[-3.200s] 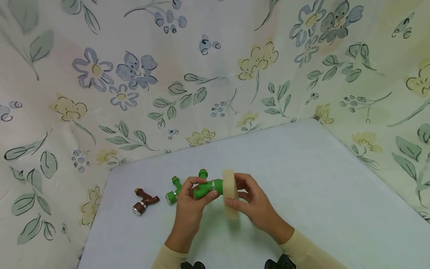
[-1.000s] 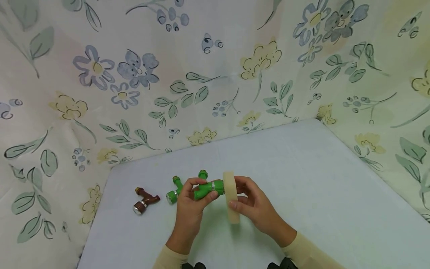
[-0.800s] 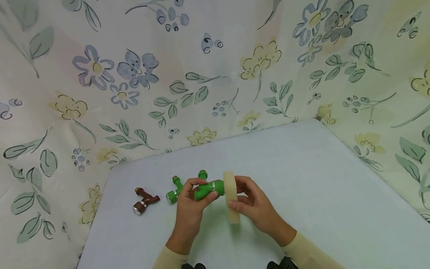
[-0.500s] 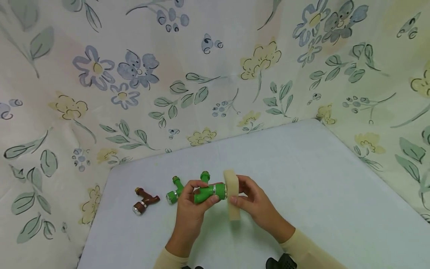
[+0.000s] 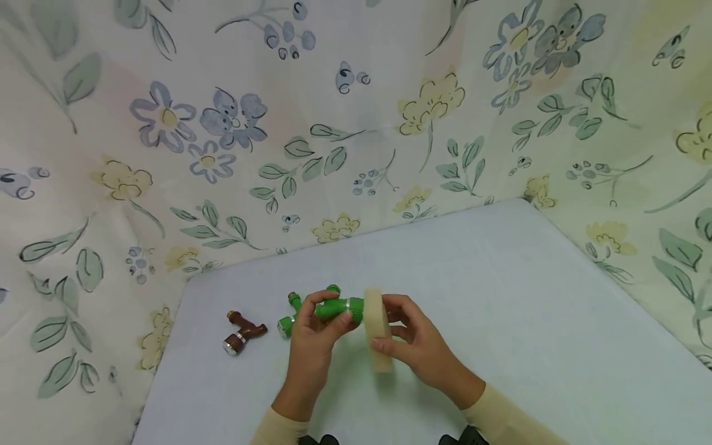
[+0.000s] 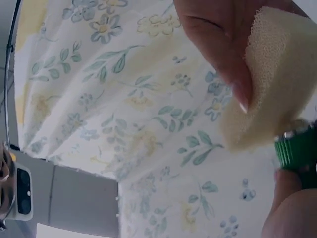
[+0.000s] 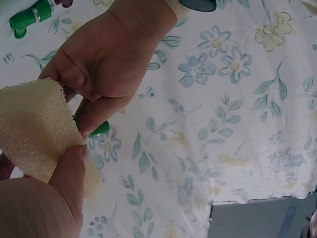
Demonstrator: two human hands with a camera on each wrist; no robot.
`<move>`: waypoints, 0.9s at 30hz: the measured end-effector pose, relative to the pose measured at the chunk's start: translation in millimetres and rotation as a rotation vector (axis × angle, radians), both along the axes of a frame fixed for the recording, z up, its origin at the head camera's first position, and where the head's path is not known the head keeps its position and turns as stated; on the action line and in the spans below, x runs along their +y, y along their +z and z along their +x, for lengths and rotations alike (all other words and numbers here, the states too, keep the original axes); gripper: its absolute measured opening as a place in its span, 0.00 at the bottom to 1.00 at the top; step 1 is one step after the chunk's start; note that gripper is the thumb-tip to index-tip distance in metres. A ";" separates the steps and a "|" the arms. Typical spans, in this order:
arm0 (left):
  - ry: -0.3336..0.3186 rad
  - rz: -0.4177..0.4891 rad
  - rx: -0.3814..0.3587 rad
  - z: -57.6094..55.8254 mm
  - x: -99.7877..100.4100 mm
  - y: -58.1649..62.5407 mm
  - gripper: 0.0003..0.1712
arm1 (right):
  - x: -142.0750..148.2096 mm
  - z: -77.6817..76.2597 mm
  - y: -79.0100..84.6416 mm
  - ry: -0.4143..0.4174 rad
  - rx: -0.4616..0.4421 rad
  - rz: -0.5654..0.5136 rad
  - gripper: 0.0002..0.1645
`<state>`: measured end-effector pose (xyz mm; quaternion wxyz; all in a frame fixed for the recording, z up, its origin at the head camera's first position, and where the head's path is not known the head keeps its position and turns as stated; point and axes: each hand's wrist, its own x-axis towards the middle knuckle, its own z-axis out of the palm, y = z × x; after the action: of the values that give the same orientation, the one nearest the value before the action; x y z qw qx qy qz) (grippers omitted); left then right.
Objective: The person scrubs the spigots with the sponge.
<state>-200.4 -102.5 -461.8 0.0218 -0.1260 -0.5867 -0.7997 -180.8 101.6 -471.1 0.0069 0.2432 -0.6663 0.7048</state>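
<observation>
My left hand [image 5: 311,349] grips a green plastic tap [image 5: 332,308], with its ribbed collar pointing right. Its threaded stem [image 5: 334,288] peeks out behind my fingers. In my right hand [image 5: 425,349], a cream sponge block [image 5: 376,330] stands on edge between thumb and fingers, its flat face up against the tap's collar end. That end is hidden behind the sponge in the head view. The left wrist view has the sponge [image 6: 277,84] meeting the metal rim beside the green collar [image 6: 295,151]. In the right wrist view the sponge [image 7: 37,124] hides most of the tap.
A second green tap [image 5: 286,325] lies on the white-covered table [image 5: 500,296] just left of my left hand, partly hidden by it. Further left lies a brown tap [image 5: 243,334]. A floral cloth [image 5: 356,123] hangs behind the table.
The tap has rolled in my left hand, so less of its stem shows. The sponge has shifted slightly left and covers the metal end that was visible half a second ago.
</observation>
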 end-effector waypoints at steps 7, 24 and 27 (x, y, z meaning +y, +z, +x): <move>0.190 -0.529 0.207 -4.4 -22.4 5.4 0.30 | 6.8 3.7 31.2 -0.064 0.049 0.102 0.34; 0.174 -1.273 0.654 -3.0 -93.4 -66.9 0.13 | 63.1 -28.5 -6.0 -0.312 -0.087 0.234 0.36; 0.187 -1.240 0.671 -2.2 -95.1 -71.9 0.14 | 59.5 -23.8 4.5 -0.302 -0.081 0.242 0.36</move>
<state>-202.6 -197.6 -533.7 0.1941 -0.3039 -0.9036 -0.2311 -204.6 161.2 -466.7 0.0563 0.1111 -0.7749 0.6197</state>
